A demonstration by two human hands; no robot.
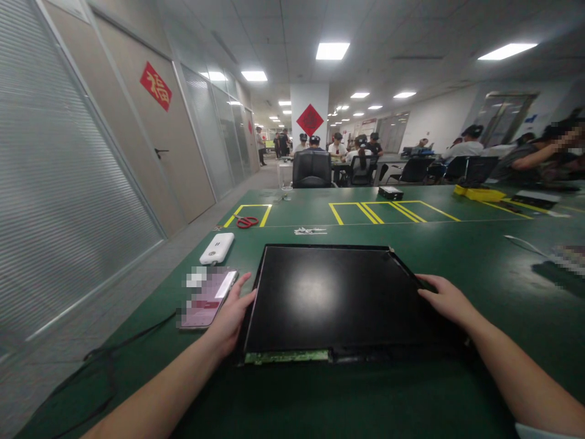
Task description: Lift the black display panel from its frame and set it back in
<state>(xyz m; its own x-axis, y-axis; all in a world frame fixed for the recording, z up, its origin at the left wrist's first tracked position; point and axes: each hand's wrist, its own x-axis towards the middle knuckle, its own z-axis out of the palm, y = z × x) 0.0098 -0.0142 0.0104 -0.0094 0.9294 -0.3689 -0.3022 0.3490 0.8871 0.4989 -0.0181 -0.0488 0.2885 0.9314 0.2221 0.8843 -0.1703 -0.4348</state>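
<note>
A black display panel in a thin dark frame lies face up on the green table. Along its near edge a strip of green circuit board is exposed. My left hand grips the panel's left edge, thumb on top, the lower fingers hidden beneath. At the opposite edge my right hand holds it the same way, with its fingertips partly out of sight. Left of the panel, close to my left hand, lies a phone with a lit screen, partly blurred out.
A white power bank, red-handled scissors and small white pieces lie on the green table. Yellow tape outlines sit farther back, near a black box and a yellow item. A black chair stands beyond; several people sit farther off.
</note>
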